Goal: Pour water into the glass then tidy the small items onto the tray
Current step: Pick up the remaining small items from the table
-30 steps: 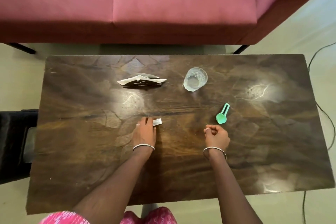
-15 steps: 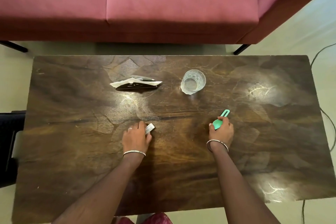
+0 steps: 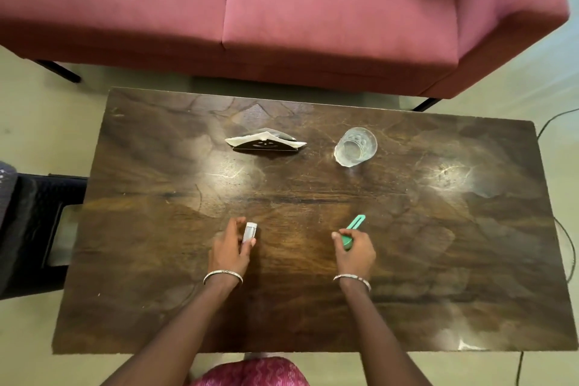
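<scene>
A clear glass point(image 3: 355, 146) stands toward the back of the dark wooden table point(image 3: 470, 260), right of centre. My left hand point(image 3: 231, 247) grips a small white oblong item point(image 3: 249, 232) between thumb and fingers just above the tabletop. My right hand point(image 3: 355, 249) is closed on the round end of a green plastic scoop point(image 3: 353, 228), whose handle points up and to the right. No tray and no water vessel are in view.
A black napkin holder with white napkins point(image 3: 265, 143) stands at the back, left of the glass. A pink sofa point(image 3: 282, 9) runs along the far side. A dark chair point(image 3: 28, 229) sits at the left edge; cables point(image 3: 567, 247) lie on the floor at right.
My right hand reached forward and closed on the green scoop. My left hand lifted and turned the small white item. The camera view moved.
</scene>
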Motion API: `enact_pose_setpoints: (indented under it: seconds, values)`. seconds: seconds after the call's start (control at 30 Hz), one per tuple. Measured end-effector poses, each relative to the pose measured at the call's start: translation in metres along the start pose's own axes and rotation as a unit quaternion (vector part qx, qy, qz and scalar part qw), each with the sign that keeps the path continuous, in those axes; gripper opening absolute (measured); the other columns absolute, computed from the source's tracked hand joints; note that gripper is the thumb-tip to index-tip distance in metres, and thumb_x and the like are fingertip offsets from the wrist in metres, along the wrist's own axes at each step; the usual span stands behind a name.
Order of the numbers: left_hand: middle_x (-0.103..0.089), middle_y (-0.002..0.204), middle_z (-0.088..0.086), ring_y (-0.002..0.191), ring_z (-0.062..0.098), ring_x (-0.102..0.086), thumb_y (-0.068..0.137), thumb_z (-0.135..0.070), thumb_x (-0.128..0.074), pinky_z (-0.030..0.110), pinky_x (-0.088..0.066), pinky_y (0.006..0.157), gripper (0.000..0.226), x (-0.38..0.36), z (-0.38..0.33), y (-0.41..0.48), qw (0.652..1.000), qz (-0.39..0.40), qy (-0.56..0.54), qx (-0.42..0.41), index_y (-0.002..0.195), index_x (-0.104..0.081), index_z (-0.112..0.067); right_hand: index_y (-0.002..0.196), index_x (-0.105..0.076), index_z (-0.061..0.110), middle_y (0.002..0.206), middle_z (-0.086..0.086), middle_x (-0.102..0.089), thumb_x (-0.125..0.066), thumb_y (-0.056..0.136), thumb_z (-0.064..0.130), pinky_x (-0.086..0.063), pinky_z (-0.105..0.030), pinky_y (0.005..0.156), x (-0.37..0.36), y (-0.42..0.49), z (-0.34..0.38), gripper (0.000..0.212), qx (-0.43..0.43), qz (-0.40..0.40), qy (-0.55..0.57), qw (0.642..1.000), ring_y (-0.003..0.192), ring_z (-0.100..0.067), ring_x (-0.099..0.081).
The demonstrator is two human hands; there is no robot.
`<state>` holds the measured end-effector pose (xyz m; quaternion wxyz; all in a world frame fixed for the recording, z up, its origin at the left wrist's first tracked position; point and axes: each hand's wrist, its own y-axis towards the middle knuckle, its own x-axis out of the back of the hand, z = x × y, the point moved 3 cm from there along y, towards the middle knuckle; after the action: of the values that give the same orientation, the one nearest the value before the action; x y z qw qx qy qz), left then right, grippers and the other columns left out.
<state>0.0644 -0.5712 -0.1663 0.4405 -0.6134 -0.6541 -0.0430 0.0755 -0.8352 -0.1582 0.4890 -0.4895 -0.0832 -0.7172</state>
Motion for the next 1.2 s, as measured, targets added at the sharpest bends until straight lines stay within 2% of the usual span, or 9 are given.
enact_pose_setpoints:
  seconds: [0.13,0.27,0.37,0.53,0.67,0.83,1.03,1.1,1.2]
  values:
    - [-0.070,0.090,0.005,0.082,0.025,-0.065,0.088,-0.006,-0.061,0.032,-0.045,0.075,0.062,0.027,0.011,-0.019,1.000,0.002,-0.015,-0.011,0.142,-0.040,-0.029,0.103,-0.069,0.009,0.105,-0.008,-0.064,-0.083,0.074,0.017,-0.047,-0.027,0.090,-0.031,-0.071,0.027,0.033,0.054,0.070,0.031,0.996,0.098,-0.020,-0.061]
    - [-0.069,0.090,0.011,0.079,0.030,-0.066,0.089,0.001,-0.055,0.038,-0.053,0.080,0.064,0.059,0.030,-0.045,0.998,-0.004,-0.062,-0.002,0.142,-0.041,-0.032,0.111,-0.066,0.009,0.111,-0.007,-0.059,-0.082,0.071,0.002,-0.041,-0.001,0.085,-0.055,-0.137,0.051,0.043,0.098,0.125,0.036,0.987,0.101,-0.019,-0.061]
    - [-0.070,0.094,0.016,0.088,0.036,-0.067,0.088,0.000,-0.056,0.045,-0.053,0.085,0.051,0.088,0.059,-0.066,0.994,-0.028,-0.103,0.023,0.133,-0.052,-0.025,0.109,-0.069,0.012,0.112,-0.006,-0.064,-0.073,0.074,-0.003,-0.044,-0.020,0.093,-0.064,-0.180,0.070,0.039,0.115,0.138,0.014,0.984,0.106,-0.021,-0.064]
    - [-0.070,0.089,0.011,0.080,0.031,-0.068,0.086,-0.007,-0.064,0.047,-0.057,0.077,0.039,0.149,0.107,-0.102,0.984,-0.054,-0.165,0.035,0.119,-0.058,-0.027,0.096,-0.072,0.010,0.098,-0.006,-0.073,-0.080,0.077,0.018,-0.046,-0.027,0.082,-0.075,-0.244,0.103,0.023,0.118,0.128,0.009,0.985,0.093,-0.023,-0.068]
    - [-0.070,0.084,0.008,0.072,0.027,-0.070,0.083,-0.015,-0.071,0.047,-0.059,0.070,0.035,0.213,0.162,-0.129,0.976,-0.085,-0.193,0.058,0.108,-0.058,-0.036,0.089,-0.073,0.015,0.080,-0.005,-0.076,-0.076,0.082,0.039,-0.049,-0.032,0.067,-0.093,-0.305,0.131,0.025,0.128,0.107,-0.001,0.986,0.077,-0.025,-0.071]
    - [-0.070,0.081,0.005,0.073,0.026,-0.070,0.077,-0.016,-0.076,0.046,-0.061,0.068,0.034,0.286,0.232,-0.161,0.957,-0.126,-0.244,0.092,0.098,-0.061,-0.039,0.086,-0.070,0.013,0.070,-0.005,-0.074,-0.067,0.089,0.032,-0.058,-0.042,0.068,-0.131,-0.377,0.164,0.020,0.113,0.143,0.016,0.983,0.065,-0.025,-0.072]
    - [-0.067,0.077,0.014,0.066,0.033,-0.067,0.076,-0.002,-0.078,0.055,-0.060,0.067,0.034,0.356,0.297,-0.184,0.902,-0.155,-0.369,0.162,0.095,-0.067,-0.028,0.109,-0.073,0.013,0.100,-0.010,-0.076,-0.066,0.088,0.023,-0.055,-0.038,0.086,-0.181,-0.446,0.220,0.025,0.145,0.191,-0.015,0.971,0.096,-0.031,-0.071]
    - [-0.066,0.081,0.018,0.070,0.033,-0.066,0.076,0.001,-0.077,0.055,-0.060,0.070,0.034,0.375,0.307,-0.184,0.886,-0.151,-0.402,0.176,0.099,-0.066,-0.021,0.106,-0.075,0.014,0.094,-0.008,-0.078,-0.068,0.087,0.025,-0.056,-0.038,0.087,-0.194,-0.461,0.239,0.024,0.138,0.221,-0.005,0.965,0.090,-0.027,-0.073]
    - [-0.065,0.085,0.017,0.074,0.032,-0.064,0.074,0.008,-0.076,0.042,-0.062,0.059,0.040,0.400,0.317,-0.182,0.865,-0.139,-0.445,0.186,0.104,-0.063,-0.016,0.086,-0.078,0.016,0.068,0.003,-0.075,-0.072,0.083,0.036,-0.059,-0.033,0.075,-0.208,-0.480,0.265,0.021,0.154,0.229,-0.006,0.961,0.066,-0.011,-0.071]
